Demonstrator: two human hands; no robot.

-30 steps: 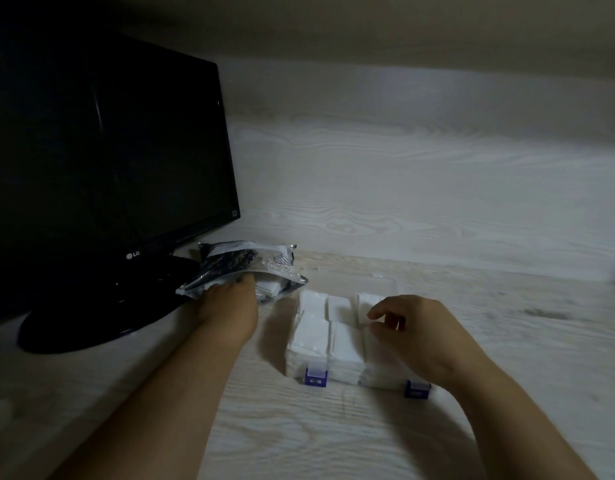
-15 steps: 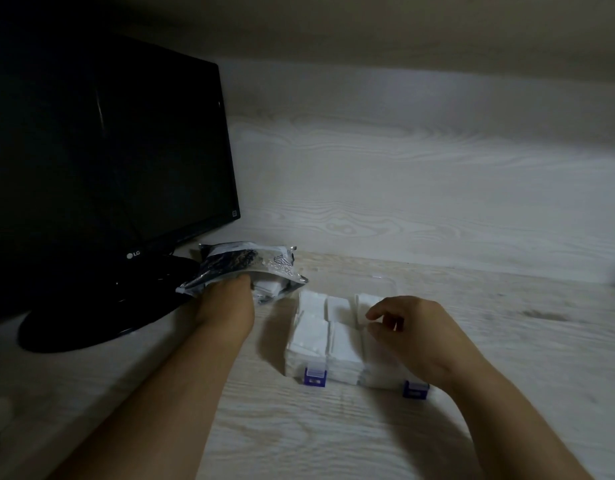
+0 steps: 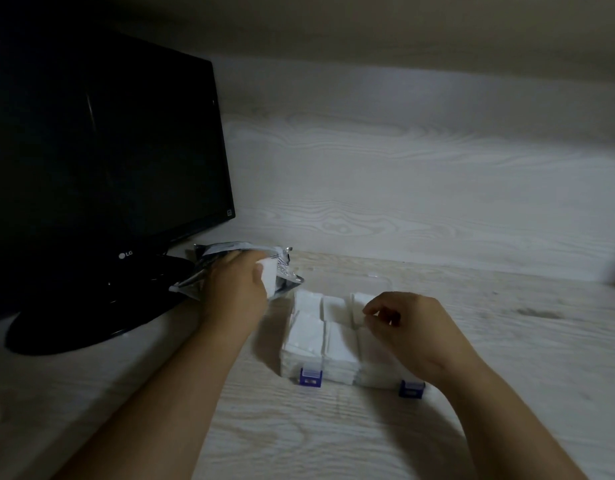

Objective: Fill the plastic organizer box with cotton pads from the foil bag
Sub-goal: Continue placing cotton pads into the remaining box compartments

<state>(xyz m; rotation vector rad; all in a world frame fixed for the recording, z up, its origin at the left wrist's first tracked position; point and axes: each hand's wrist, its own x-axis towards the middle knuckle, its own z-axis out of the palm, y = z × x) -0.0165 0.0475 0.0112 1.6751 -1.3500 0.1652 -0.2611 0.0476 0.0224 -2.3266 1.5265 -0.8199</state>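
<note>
The clear plastic organizer box (image 3: 378,281) with two blue latches sits mid-desk, its compartments packed with white cotton pads (image 3: 308,336). The crinkled foil bag (image 3: 209,258) lies just left of it, against the monitor base. My left hand (image 3: 235,289) is at the bag's mouth and grips a small stack of white cotton pads (image 3: 269,275) between thumb and fingers. My right hand (image 3: 408,332) hovers over the box's right compartments with fingers curled; its fingertips seem to pinch the edge of a pad there, though the dim light leaves this unclear.
A black LG monitor (image 3: 102,161) on a round black base (image 3: 91,313) stands at the left, close behind the bag. A pale wood-grain wall panel (image 3: 420,188) rises behind the desk (image 3: 333,431).
My left hand has come out of the foil bag holding a stack of pads, lifted slightly toward the box. My right hand stays over the box's right side.
</note>
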